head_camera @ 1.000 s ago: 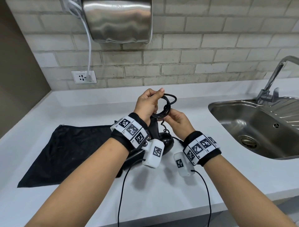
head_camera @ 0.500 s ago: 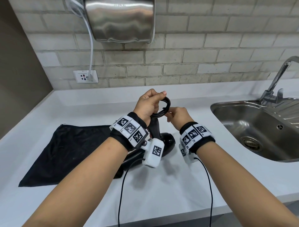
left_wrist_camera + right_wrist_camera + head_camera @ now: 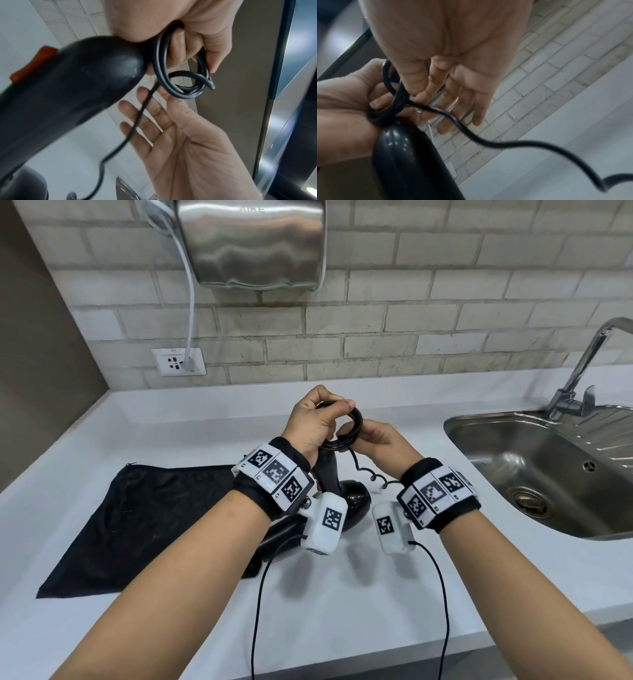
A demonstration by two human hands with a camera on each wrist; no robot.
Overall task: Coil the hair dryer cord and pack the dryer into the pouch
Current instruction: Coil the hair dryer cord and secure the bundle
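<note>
The black hair dryer [image 3: 346, 505] stands on the white counter with its handle [image 3: 325, 470] pointing up. My left hand [image 3: 337, 414] grips the coiled black cord [image 3: 354, 428] at the handle's top, fingers curled round the loops [image 3: 164, 65]. The handle [image 3: 68, 88] carries an orange switch [image 3: 34, 60]. My right hand [image 3: 370, 436] is beside the coil with fingers straight [image 3: 145, 121], thumb touching the loops. The loose cord tail [image 3: 488, 142] runs across its fingers and hangs, kinked, towards the counter [image 3: 359, 470]. The black pouch [image 3: 154, 525] lies flat to the left, partly under the dryer.
A steel sink [image 3: 455, 429] with a tap [image 3: 582, 371] is at the right. A wall hand dryer [image 3: 253, 244] hangs above, its white lead plugged into a socket [image 3: 178, 361]. Wrist-camera cables [image 3: 257, 594] drop over the counter's front edge.
The coil in my left hand has grown tighter and smaller. My right hand rose from below the coil to beside it, and a short kinked tail now hangs free.
</note>
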